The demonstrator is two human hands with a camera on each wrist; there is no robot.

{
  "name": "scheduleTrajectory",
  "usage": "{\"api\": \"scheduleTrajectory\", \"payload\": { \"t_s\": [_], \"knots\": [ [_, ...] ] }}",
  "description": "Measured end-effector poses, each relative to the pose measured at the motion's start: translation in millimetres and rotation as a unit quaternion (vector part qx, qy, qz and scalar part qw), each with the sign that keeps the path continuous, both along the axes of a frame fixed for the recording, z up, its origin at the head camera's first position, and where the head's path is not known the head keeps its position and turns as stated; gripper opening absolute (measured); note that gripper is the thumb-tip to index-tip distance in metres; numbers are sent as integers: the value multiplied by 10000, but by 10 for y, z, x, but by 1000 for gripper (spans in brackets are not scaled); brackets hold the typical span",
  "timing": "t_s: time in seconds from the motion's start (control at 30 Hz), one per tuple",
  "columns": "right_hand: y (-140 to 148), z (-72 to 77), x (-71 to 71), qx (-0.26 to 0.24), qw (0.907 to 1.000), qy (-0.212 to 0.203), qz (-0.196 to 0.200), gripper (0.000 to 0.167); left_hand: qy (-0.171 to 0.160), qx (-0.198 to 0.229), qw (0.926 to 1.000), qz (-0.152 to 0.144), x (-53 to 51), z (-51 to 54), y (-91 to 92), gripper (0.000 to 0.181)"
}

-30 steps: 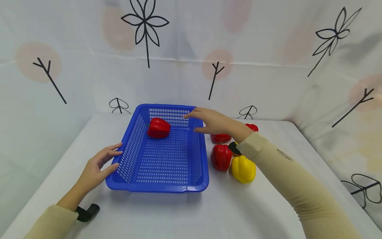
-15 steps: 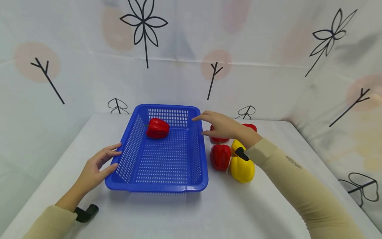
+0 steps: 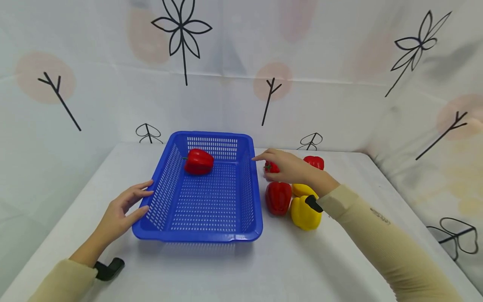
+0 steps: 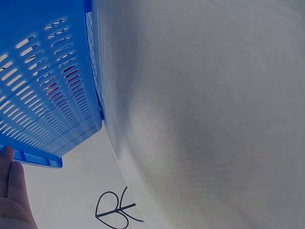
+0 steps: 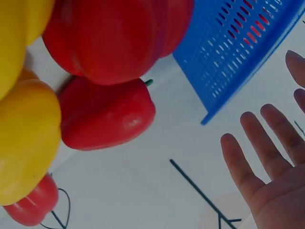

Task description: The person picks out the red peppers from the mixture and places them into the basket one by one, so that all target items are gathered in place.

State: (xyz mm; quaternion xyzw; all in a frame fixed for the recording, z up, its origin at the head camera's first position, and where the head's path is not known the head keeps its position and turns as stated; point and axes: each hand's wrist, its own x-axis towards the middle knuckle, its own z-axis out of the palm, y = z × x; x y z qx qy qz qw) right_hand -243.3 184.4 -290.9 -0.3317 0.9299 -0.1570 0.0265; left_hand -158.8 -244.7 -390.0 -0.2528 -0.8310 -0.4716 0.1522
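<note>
A blue plastic basket (image 3: 200,238) stands on the white table, with one red bell pepper (image 3: 198,162) lying near its back left corner. My left hand (image 3: 120,214) touches the basket's left rim with extended fingers; two fingertips show at the rim in the left wrist view. Over the table just right of the basket hovers my right hand (image 3: 288,167), fingers spread and holding nothing. It partly covers a red bell pepper (image 3: 271,167), seen lying on its side in the right wrist view. Closer to me is another red bell pepper (image 3: 278,198), beside a yellow bell pepper (image 3: 305,214).
A second yellow pepper (image 3: 302,190) sits behind the first, partly hidden by the right wrist. Another red pepper (image 3: 314,162) lies at the back right. A patterned white cloth (image 3: 226,100) hangs behind the table. Each wrist wears a black strap mount (image 3: 109,269).
My right hand has moved from above the basket's right rim rightward and down toward the red pepper behind the others. My left hand has stayed at the rim.
</note>
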Motion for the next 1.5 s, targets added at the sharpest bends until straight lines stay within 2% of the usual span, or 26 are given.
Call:
{"api": "scheduleTrajectory", "payload": {
  "t_s": [0.27,0.5,0.63,0.73,1.2,1.37,1.5],
  "knots": [
    [90,-146,38,-126,9999,-17,-112,49,3,-10,10000,8,8,-2,-3,35],
    [153,-224,110,-143,9991,-261,-306,48,10,11,10000,-13,-1,-6,0,34],
    [182,-263,139,-206,9993,-131,-270,46,-7,1,10000,-15,-5,-11,0,35],
    [205,-300,161,-100,9993,-65,-346,45,-12,1,10000,1,-9,-15,-3,35],
    [286,-397,242,52,9966,-371,-728,45,17,-64,10000,34,4,1,0,35],
    [295,-414,251,213,9965,-461,-664,42,9,-42,10000,16,7,12,9,35],
    [311,-429,240,132,9969,-615,-480,43,1,-23,10000,24,9,18,9,34]
  ]
}}
